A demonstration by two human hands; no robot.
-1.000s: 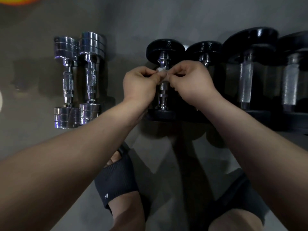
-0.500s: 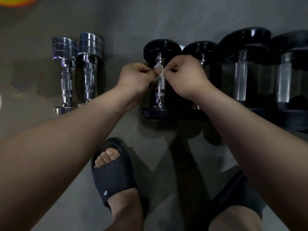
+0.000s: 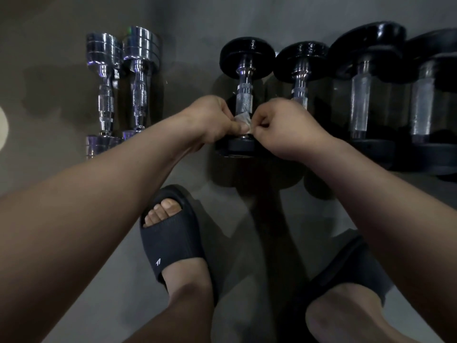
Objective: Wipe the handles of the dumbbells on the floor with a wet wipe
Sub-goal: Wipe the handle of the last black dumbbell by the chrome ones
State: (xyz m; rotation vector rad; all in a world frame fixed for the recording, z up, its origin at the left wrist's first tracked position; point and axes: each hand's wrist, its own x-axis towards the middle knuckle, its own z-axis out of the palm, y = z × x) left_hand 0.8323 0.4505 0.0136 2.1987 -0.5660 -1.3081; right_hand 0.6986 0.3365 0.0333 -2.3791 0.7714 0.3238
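We find six dumbbells lying in a row on the floor (image 3: 193, 53). The black dumbbell (image 3: 247, 54) third from the left is the one under attention.

The left hand (image 3: 210, 120) and the right hand (image 3: 284, 127) meet at the near end of its handle (image 3: 244, 95), just above the near plate. The fingers (image 3: 237, 127) of both hands are curled tight, and each hand pinches one side of the wet wipe (image 3: 241, 119). The wipe lies against the handle between the two hands. Whether it goes fully round the bar we cannot tell, as the hands cover its edges.

Against the frame half a second earlier, the hands and wipe sat high on the handle, close to the far plate. They are now at the near end, and the knurled upper part of the handle is uncovered.

Two chrome dumbbells (image 3: 105, 100) (image 3: 139, 92) lie side by side well to the left, apart from the hands. A second black dumbbell (image 3: 300, 60) lies just right of the one being wiped, its near half hidden by the right hand. Two larger dumbbells (image 3: 361, 105) (image 3: 422, 107) lie further right. The person's feet are in dark slippers (image 3: 170, 241) (image 3: 346, 271) on the floor below the arms.
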